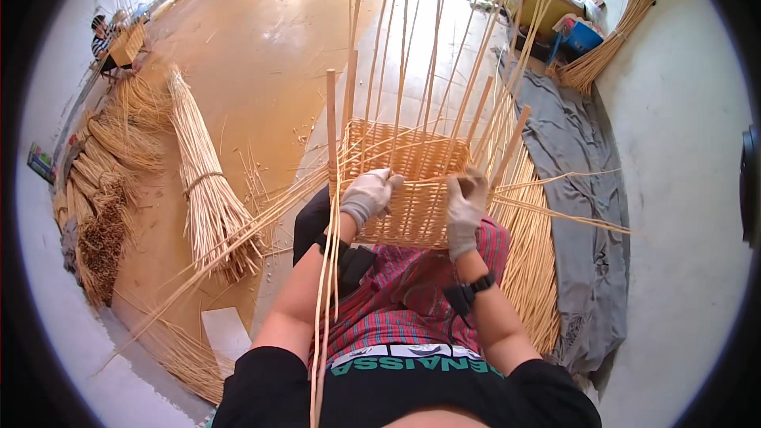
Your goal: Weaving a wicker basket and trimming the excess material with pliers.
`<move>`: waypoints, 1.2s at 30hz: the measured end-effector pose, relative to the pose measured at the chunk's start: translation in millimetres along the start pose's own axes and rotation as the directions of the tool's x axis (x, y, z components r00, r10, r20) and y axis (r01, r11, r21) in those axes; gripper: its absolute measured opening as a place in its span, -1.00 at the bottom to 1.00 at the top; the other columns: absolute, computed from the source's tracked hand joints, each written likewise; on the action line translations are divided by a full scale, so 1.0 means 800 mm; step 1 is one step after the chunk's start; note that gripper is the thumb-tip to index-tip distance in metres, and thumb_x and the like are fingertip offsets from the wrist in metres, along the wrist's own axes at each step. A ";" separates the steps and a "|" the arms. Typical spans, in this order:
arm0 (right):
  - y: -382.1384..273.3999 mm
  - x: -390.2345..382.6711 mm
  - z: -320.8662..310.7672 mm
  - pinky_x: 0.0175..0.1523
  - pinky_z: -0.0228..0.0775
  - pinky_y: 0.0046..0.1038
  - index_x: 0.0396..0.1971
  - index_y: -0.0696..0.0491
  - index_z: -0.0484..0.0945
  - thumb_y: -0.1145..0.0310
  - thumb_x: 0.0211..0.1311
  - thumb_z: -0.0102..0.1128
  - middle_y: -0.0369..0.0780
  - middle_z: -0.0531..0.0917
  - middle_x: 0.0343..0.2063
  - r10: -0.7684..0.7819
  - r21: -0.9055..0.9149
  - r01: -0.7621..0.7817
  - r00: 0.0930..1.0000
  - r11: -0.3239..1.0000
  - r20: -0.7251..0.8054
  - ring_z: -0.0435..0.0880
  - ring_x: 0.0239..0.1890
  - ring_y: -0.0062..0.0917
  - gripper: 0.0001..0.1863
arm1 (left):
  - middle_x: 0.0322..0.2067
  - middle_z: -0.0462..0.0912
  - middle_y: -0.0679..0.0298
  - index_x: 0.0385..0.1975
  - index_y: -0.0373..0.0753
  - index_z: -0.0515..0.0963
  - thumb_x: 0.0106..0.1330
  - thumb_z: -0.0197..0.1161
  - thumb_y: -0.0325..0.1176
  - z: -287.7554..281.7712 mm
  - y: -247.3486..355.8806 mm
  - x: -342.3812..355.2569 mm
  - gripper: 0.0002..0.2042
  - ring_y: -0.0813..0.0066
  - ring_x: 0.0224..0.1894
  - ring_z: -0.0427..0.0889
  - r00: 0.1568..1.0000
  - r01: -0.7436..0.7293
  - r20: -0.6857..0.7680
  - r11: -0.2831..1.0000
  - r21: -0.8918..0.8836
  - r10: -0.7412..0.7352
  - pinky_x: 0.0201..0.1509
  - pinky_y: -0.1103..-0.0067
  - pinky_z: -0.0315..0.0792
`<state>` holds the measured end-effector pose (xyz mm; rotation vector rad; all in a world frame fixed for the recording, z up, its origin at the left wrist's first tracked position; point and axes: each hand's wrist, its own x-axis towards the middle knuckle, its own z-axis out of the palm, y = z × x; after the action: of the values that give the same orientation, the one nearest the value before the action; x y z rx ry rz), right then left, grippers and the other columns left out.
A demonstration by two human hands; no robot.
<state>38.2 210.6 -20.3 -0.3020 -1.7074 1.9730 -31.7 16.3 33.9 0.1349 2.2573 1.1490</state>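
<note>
Head view: left hand and right hand curl at the basket, hold I cannot tell; hard bending might crack thin sticks.

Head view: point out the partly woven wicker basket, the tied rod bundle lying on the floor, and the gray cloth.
Partly woven wicker basket (416, 210): head view, lower woven panel.
Tied rod bundle (201, 160): head view, rods just above the tie.
Gray cloth (588, 269): head view, mid-length.
</note>
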 end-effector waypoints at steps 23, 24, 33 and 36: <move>-0.056 -0.014 -0.085 -0.42 0.44 -0.66 -0.05 0.06 0.56 0.39 0.58 0.08 -0.27 0.76 -0.16 0.213 -0.002 -0.213 0.977 0.977 -0.011 0.62 -0.47 -0.72 -0.88 | 0.39 0.32 -0.21 0.58 0.37 0.03 0.38 0.19 -0.35 0.123 0.018 -0.022 -0.20 -0.12 0.04 0.68 0.763 -0.451 -0.160 0.693 0.563 0.626 0.17 0.20 0.56; -0.041 0.003 -0.090 -0.34 0.50 -0.65 0.02 0.06 0.56 0.40 0.58 0.08 -0.25 0.75 -0.09 0.157 -0.023 -0.157 0.987 0.987 -0.017 0.67 -0.38 -0.69 -0.84 | 0.38 0.32 -0.21 0.58 0.36 0.04 0.39 0.17 -0.36 0.126 0.029 -0.020 -0.22 -0.11 0.03 0.68 0.780 -0.409 -0.129 0.654 0.637 0.613 0.16 0.18 0.57; -0.110 0.043 -0.080 0.02 0.46 -0.52 0.39 0.02 0.42 0.47 0.54 0.10 -0.34 0.58 -0.24 -0.174 -0.280 0.168 0.985 0.945 0.004 0.50 -0.16 -0.66 -0.53 | 0.06 0.48 -0.07 0.53 0.33 0.19 0.33 0.13 -0.55 0.138 0.039 -0.011 -0.22 -0.01 -0.12 0.71 0.824 -0.175 -0.230 0.619 0.765 0.517 -0.03 0.21 0.62; -0.039 -0.024 -0.140 0.02 0.50 -0.52 0.18 0.14 0.58 0.44 0.55 0.11 -0.25 0.69 -0.13 -0.109 -0.309 0.031 0.965 0.951 -0.237 0.62 -0.14 -0.62 -0.70 | 0.07 0.51 -0.03 0.47 0.28 0.30 0.33 0.12 -0.56 0.133 0.063 -0.010 -0.29 0.02 -0.10 0.70 0.893 -0.172 -0.183 0.686 0.707 0.412 0.02 0.19 0.60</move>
<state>115.3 298.9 -13.9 -0.5658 -1.8201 1.5429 24.7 119.6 28.1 0.6716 2.9562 0.4282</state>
